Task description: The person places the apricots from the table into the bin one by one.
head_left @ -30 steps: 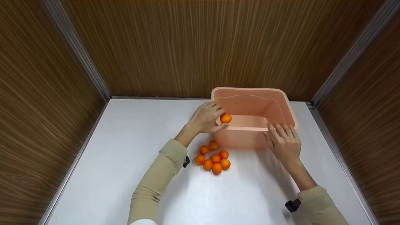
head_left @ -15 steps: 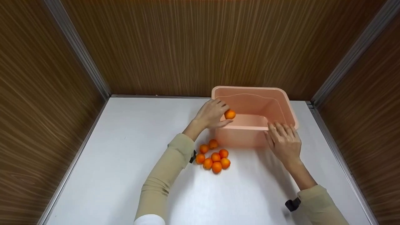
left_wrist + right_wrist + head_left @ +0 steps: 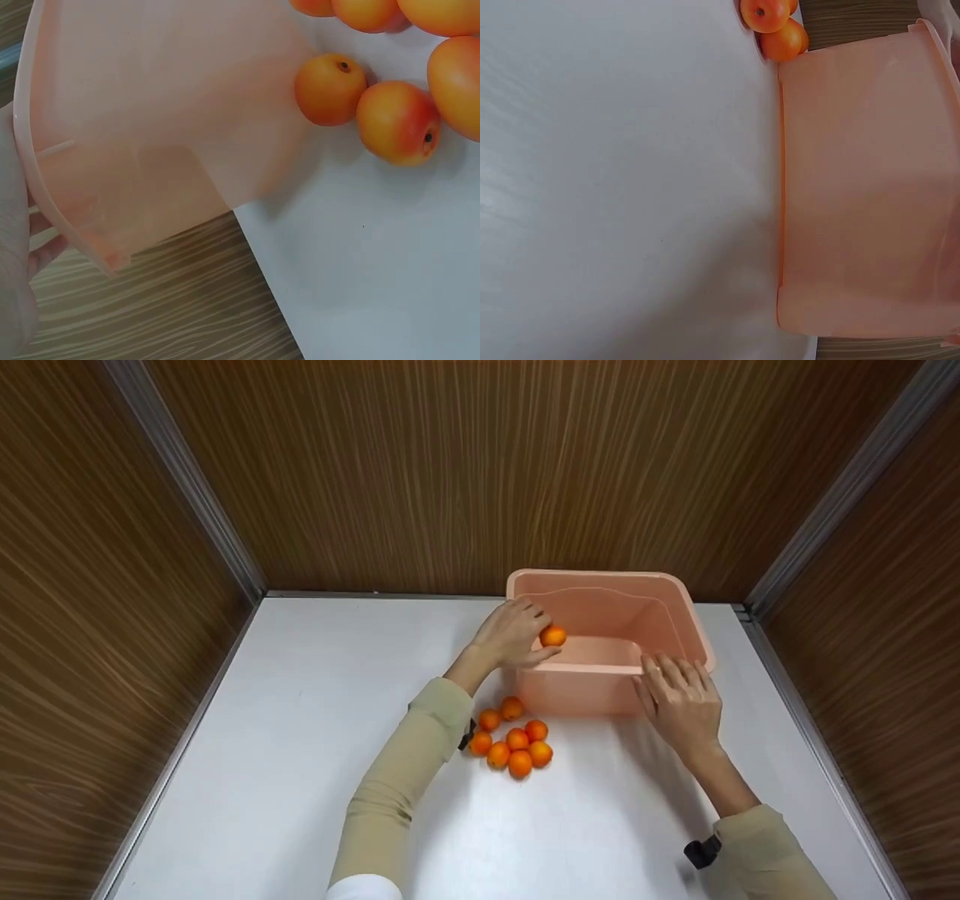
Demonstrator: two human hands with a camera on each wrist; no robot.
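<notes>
An orange fruit [image 3: 553, 636] is pinched between the fingers and thumb of the left hand [image 3: 512, 634] and is held just over the near-left rim of the pink tub [image 3: 679, 600], inside its opening. The tub is placed at the far side of the white table [image 3: 300, 720], against the wooden back wall [image 3: 465, 472], at about 1 o'clock from the table's middle. The right hand [image 3: 681, 703] is laid flat against the tub's near-right corner, fingers straight and spread, nothing being clasped. A cluster of seven more fruits [image 3: 513, 736] is gathered on the table at 7 o'clock from the tub, just beside its near wall. In the left wrist view, two of these fruits [image 3: 330, 88] are seen touching each other next to the tub's wall.
</notes>
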